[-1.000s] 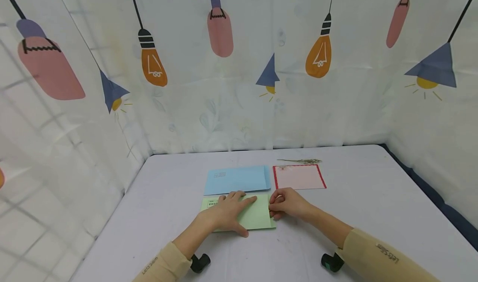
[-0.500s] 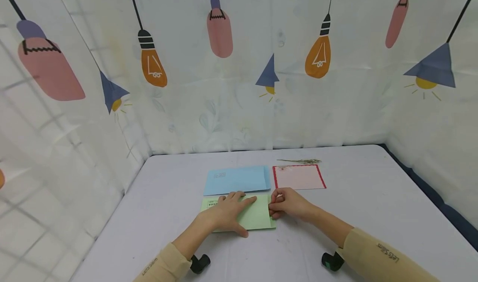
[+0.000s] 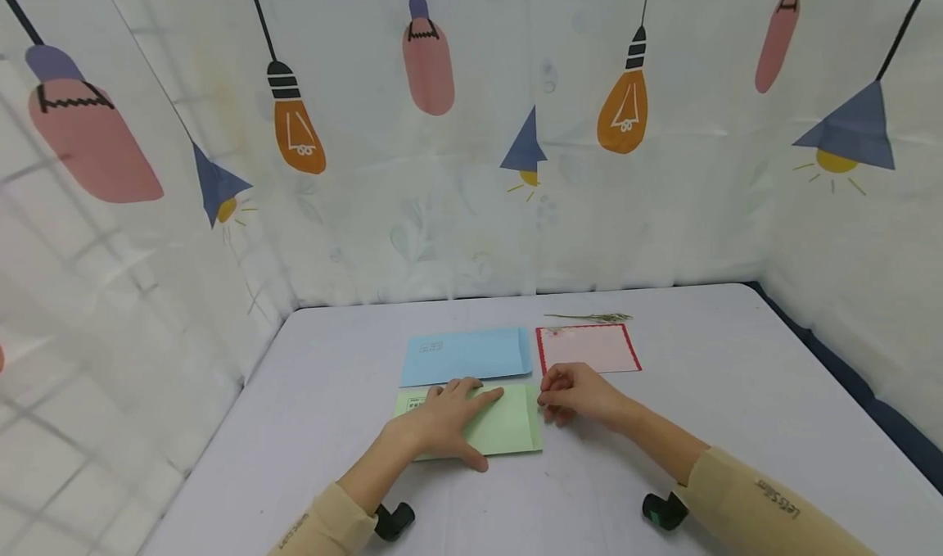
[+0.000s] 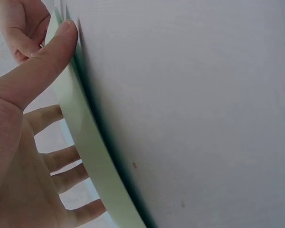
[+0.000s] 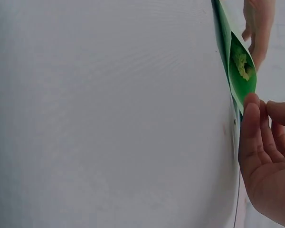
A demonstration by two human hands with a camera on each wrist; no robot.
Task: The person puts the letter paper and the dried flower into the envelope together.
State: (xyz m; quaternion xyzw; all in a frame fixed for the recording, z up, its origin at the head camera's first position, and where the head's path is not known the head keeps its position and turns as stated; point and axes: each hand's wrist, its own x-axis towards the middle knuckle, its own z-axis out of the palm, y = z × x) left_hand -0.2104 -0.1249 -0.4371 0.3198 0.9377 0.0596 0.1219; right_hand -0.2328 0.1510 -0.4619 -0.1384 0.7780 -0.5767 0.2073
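Observation:
A pale green envelope [image 3: 508, 429] lies near the middle of the table. My left hand [image 3: 446, 418] rests on it with spread fingers, the thumb over its near edge. The right hand [image 3: 578, 394] is at the envelope's right end, fingers curled and thumb close to the index finger. Whether those fingertips pinch the envelope's edge or nothing, I cannot tell. In the right wrist view the envelope's mouth gapes, and a yellowish dried flower sprig [image 5: 241, 64] shows inside. The left wrist view has the left thumb [image 4: 61, 45] along the envelope's edge.
Just behind the green envelope lies a blue envelope [image 3: 467, 355]. To its right is a pink card [image 3: 593, 349] with a red border, and a dried grass sprig [image 3: 593, 318] lies beyond that card. A patterned curtain [image 3: 457, 212] stands behind the table.
My right hand has drawn slightly to the right, so its fingertips no longer overlap the green envelope as much. The left hand keeps its place. The head view has shifted a little.

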